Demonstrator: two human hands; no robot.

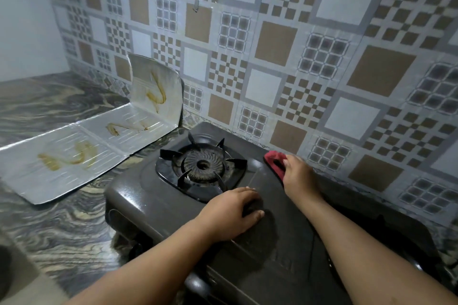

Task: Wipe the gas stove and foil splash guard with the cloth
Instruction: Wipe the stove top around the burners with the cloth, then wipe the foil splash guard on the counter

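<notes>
A dark gas stove [153, 200] sits on the marbled counter, its burner [202, 163] with a black pan support at centre. My right hand [298, 176] presses a red cloth [272, 158] onto the stove top near the back edge, right of the burner; fingers cover most of the cloth. My left hand [235, 213] rests palm-down on the stove top in front of the burner, fingers relaxed. A silver foil splash guard [99, 138] lies unfolded on the counter to the left, one panel standing against the wall, with brown grease streaks on it.
The patterned tile wall [272, 57] runs close behind the stove. The marbled counter [62, 225] extends left and forward. A dark rounded object [3, 270] shows at the bottom left edge. Stove knobs [195, 285] face me at the front.
</notes>
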